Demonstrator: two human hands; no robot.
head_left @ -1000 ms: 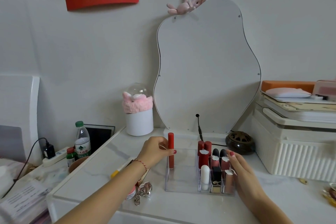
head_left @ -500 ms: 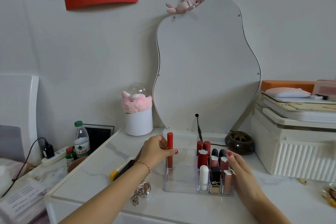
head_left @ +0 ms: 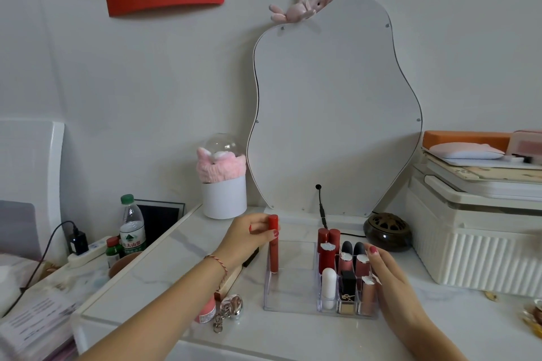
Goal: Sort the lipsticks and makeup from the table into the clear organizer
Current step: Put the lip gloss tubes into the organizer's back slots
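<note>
The clear organizer (head_left: pixel 289 294) sits on the white marble table, in front of the mirror. Its right-hand slots hold several upright lipsticks (head_left: pixel 329 249), red, black, pink and white. My left hand (head_left: pixel 247 239) grips a tall red lip gloss tube (head_left: pixel 273 255) and holds it upright in the wide left compartment, against its left wall. My right hand (head_left: pixel 390 278) rests flat against the organizer's right side, fingers touching the outer lipsticks. More makeup lies left of the organizer under my left wrist: a small pink jar (head_left: pixel 206 312), a silver keyring item (head_left: pixel 233 306) and a long brown stick (head_left: pixel 231 280).
A wavy white mirror (head_left: pixel 334 114) stands behind the organizer with a black cable (head_left: pixel 321 208). A white cup with a pink fluffy band (head_left: pixel 224 184) is back left, a dark round burner (head_left: pixel 387 231) back right, a cream ribbed box (head_left: pixel 475 240) at right. A water bottle (head_left: pixel 132 227) stands off the table's left edge.
My left hand has lowered the red tube a little deeper into the left compartment. My right hand has stayed at the organizer's right side.
</note>
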